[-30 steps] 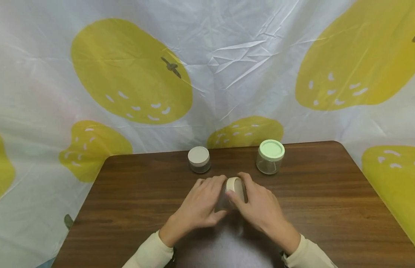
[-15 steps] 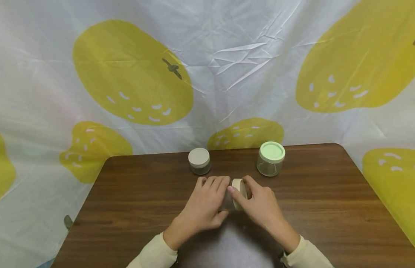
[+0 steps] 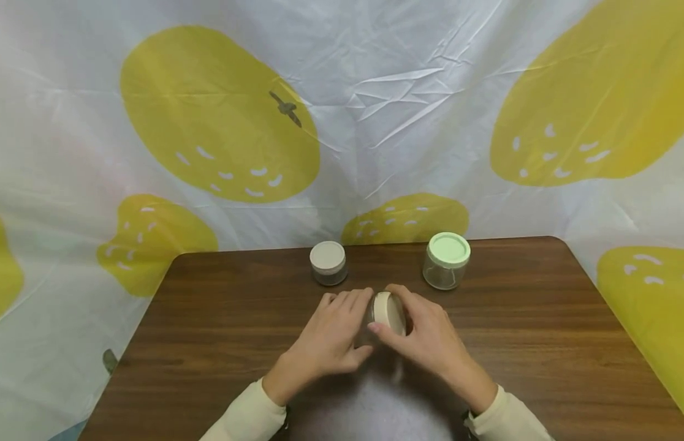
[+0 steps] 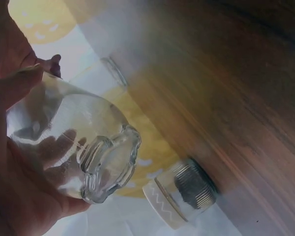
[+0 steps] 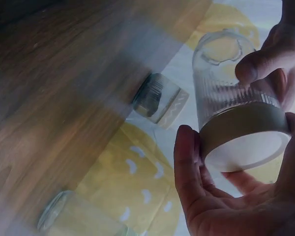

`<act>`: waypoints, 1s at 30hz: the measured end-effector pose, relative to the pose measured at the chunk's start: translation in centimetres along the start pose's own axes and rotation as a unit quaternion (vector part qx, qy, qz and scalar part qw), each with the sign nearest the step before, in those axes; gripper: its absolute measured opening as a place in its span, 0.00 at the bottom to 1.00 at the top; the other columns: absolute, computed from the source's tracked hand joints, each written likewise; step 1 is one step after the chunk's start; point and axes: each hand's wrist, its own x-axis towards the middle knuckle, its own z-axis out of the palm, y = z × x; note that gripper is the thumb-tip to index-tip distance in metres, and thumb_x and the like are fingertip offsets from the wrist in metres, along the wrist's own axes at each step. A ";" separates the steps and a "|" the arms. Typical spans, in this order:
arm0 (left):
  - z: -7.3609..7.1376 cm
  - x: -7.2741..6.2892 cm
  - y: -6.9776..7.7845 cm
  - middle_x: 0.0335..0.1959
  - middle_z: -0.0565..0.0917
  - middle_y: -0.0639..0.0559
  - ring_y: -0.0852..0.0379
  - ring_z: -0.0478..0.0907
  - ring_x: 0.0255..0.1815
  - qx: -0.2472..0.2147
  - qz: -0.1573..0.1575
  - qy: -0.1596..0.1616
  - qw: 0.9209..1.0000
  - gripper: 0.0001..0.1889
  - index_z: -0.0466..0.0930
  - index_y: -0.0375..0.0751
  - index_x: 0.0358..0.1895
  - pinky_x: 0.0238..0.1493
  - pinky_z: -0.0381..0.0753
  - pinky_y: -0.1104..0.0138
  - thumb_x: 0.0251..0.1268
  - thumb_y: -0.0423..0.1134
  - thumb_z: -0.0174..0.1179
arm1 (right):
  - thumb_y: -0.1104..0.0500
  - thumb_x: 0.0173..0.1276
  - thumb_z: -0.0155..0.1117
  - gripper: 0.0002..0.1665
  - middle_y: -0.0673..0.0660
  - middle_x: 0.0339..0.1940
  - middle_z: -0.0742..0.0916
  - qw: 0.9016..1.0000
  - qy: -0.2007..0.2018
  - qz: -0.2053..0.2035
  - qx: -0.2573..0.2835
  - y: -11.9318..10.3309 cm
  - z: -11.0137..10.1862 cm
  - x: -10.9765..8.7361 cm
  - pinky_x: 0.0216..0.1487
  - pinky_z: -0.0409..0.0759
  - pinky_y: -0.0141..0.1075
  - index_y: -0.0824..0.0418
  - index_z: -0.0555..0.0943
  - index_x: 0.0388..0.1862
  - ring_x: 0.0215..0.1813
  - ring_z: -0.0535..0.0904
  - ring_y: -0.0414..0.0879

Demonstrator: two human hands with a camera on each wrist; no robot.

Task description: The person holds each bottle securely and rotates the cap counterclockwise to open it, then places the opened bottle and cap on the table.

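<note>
A clear glass jar (image 4: 73, 113) with a cream lid (image 3: 389, 310) is held on its side between both hands, lid to the right. My left hand (image 3: 331, 334) grips the glass body, its fingers seen through the glass in the left wrist view. My right hand (image 3: 430, 335) holds the lid around its rim, thumb on the near side. In the right wrist view, the lid (image 5: 246, 137) sits on the ribbed end of the jar, with the right fingers (image 5: 187, 162) curved about it. Whether the lid is loose on the jar cannot be seen.
A short jar with a pale lid (image 3: 328, 260), dark inside, stands at the back of the brown table (image 3: 220, 331). To its right stands a jar with a green lid (image 3: 447, 258). A white curtain (image 3: 375, 141) printed with yellow fruit hangs behind the table.
Both hands shifted right with the jar, then back left. My right hand has turned on the lid, its thumb now lower on the rim. The two standing jars have not moved.
</note>
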 end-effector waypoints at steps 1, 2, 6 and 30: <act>0.0 0.0 0.0 0.64 0.81 0.49 0.51 0.82 0.62 -0.002 -0.001 -0.002 1.000 0.50 0.67 0.39 0.73 0.55 0.79 0.57 0.47 0.59 0.77 | 0.37 0.60 0.78 0.39 0.45 0.36 0.86 1.000 -0.002 -0.007 -0.001 0.1 0.0 0.0 0.33 0.75 0.29 0.50 0.79 0.67 0.32 0.78 0.37; 0.1 0.0 -0.1 0.64 0.82 0.49 0.51 0.82 0.62 -0.003 -0.002 -0.003 1.000 0.50 0.67 0.39 0.73 0.55 0.79 0.57 0.47 0.59 0.77 | 0.37 0.60 0.78 0.40 0.46 0.36 0.85 1.000 -0.004 -0.014 -0.002 0.1 -0.1 0.0 0.33 0.76 0.29 0.50 0.79 0.67 0.32 0.78 0.38; 0.1 0.0 -0.2 0.63 0.82 0.49 0.51 0.82 0.62 -0.007 0.000 0.000 1.000 0.50 0.67 0.39 0.73 0.54 0.79 0.57 0.47 0.58 0.77 | 0.37 0.59 0.79 0.42 0.45 0.37 0.83 0.999 -0.011 -0.039 -0.005 0.4 -0.2 -0.1 0.35 0.75 0.29 0.49 0.78 0.70 0.34 0.77 0.38; 0.0 0.0 -0.3 0.61 0.83 0.49 0.52 0.83 0.59 -0.028 0.000 0.000 1.000 0.49 0.68 0.38 0.72 0.53 0.80 0.58 0.50 0.59 0.76 | 0.47 0.57 0.84 0.53 0.49 0.62 0.82 0.992 -0.037 -0.109 0.047 1.4 -0.6 -0.5 0.55 0.86 0.44 0.46 0.69 0.80 0.58 0.82 0.41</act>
